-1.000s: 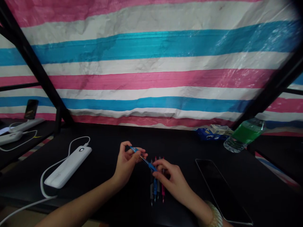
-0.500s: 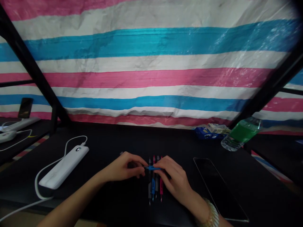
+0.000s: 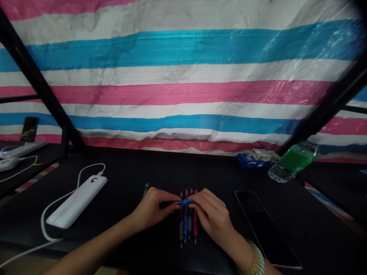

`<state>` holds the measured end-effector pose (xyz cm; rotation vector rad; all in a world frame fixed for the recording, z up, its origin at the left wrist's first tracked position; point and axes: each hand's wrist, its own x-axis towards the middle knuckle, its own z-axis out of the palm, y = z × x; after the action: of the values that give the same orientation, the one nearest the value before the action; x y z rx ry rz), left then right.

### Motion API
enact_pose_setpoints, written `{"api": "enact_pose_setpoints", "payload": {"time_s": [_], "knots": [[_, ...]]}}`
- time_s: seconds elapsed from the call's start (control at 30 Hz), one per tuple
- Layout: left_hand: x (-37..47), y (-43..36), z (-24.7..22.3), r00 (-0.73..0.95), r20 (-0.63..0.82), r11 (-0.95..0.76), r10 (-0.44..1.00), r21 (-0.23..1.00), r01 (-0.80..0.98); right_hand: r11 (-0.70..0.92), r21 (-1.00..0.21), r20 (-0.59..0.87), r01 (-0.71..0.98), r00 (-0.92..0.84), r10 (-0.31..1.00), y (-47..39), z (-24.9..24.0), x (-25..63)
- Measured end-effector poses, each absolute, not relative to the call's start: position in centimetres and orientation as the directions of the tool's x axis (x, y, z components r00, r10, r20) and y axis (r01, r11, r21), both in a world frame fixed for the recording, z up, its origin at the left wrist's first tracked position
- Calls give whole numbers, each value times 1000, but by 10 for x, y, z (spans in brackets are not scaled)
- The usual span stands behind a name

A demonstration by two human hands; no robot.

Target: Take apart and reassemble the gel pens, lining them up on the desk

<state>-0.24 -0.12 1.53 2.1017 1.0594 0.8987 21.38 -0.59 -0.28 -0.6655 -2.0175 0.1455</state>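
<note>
A small blue pen part [image 3: 187, 201] is held level between both hands, above a row of pens. My left hand [image 3: 156, 208] pinches its thin left end with thumb and fingertips. The thicker blue end is between the fingers of my right hand [image 3: 210, 210]. Under them, several pens lie side by side on the black table: a dark grey pen [image 3: 181, 231], a blue pen [image 3: 185, 225], another grey one and a pink pen [image 3: 195, 227]. Their middles are partly hidden by the hands. Behind my left hand lies one more dark pen [image 3: 146, 188].
To the left, a white power bank [image 3: 77, 201] with a cable lies on the table [image 3: 129, 164]. A black phone [image 3: 265, 227] lies right of my right hand. Farther back are a blue packet [image 3: 249, 161] and a tilted bottle of green liquid [image 3: 295, 162].
My left hand has shifted slightly down, showing more of the dark pen behind it. The blue part's thin end shows more clearly between the hands.
</note>
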Motion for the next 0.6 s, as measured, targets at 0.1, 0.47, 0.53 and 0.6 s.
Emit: {"api": "enact_pose_setpoints", "payload": {"time_s": [0.1, 0.47, 0.53, 0.6], "knots": [[0, -2, 8, 437, 448, -622, 780, 637, 456, 820, -368, 756, 439, -372, 538, -6, -5, 214], [-4, -4, -9, 491, 671, -792, 556, 247, 559, 738, -417, 659, 530, -383, 647, -8, -6, 212], [-6, -5, -9, 500, 695, -810, 518, 209, 548, 721, -416, 636, 554, -390, 666, -8, -5, 211], [-6, -6, -7, 506, 703, -821, 500, 199, 536, 702, -418, 607, 577, -397, 688, -8, -3, 210]]}}
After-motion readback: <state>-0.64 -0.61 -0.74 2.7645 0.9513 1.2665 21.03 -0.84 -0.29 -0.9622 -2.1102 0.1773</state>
